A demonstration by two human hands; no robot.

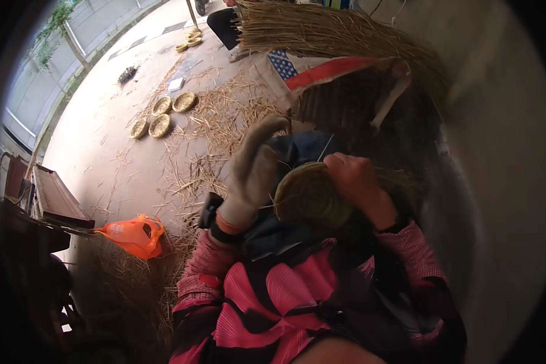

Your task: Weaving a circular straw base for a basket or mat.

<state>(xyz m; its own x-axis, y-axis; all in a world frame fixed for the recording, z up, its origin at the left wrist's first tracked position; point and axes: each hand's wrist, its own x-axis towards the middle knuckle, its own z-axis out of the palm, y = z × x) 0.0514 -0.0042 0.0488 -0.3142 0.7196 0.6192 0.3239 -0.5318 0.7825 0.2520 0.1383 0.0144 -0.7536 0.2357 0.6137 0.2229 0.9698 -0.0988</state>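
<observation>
A round, shallow straw basket (309, 197) rests tilted over my lap. My right hand (355, 181) is bare and closed on its right rim, fingers curled over the edge. A thin pale strand (327, 145) sticks up from the rim beside that hand. To the left of the basket, my left hand (253, 167) wears a light work glove. Its fingers reach up and bend over to the right, apart from the thumb, and I see nothing in them. Another thin strand runs between the left wrist and the basket.
Several finished-looking straw baskets (159, 125) lie on the floor, which is strewn with loose straw (224, 115). A large straw bundle (321, 30) and a printed sack (321, 70) lie ahead. An orange plastic bag (136, 236) hangs at left. Another person's leg (224, 29) shows at the top.
</observation>
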